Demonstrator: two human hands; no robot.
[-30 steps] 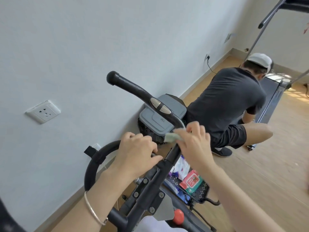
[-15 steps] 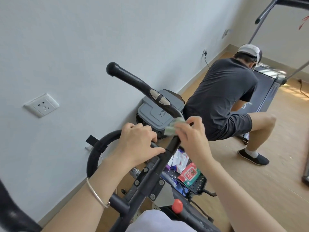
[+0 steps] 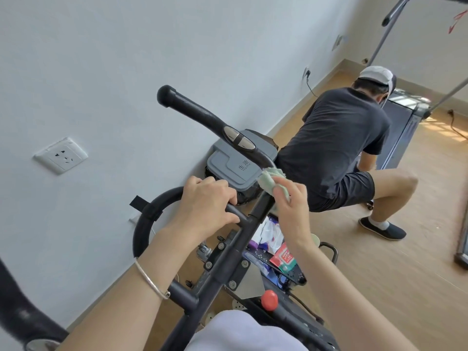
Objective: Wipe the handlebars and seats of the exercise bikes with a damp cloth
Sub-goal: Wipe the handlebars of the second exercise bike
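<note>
Right hand (image 3: 291,201) — cloth (image 3: 269,181) under fingertips, on handlebar (image 3: 197,113)

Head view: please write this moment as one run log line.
step: handlebar wipe | left hand: grips handlebar | right hand: holds green cloth against handlebar

The only print I can read stands on the grey bin lid (image 3: 228,171), beyond the handlebar (image 3: 202,115) and just left of my cloth (image 3: 268,181): two dark Chinese characters, 生活, with the small word "Home" set close beside them, all of it turned sideways from where I stand. The red packet (image 3: 285,258) lying in the black tray (image 3: 295,276) lower down carries a white panel with some printing on it, but that is too small and too blurred for me to make out a single word.
</note>
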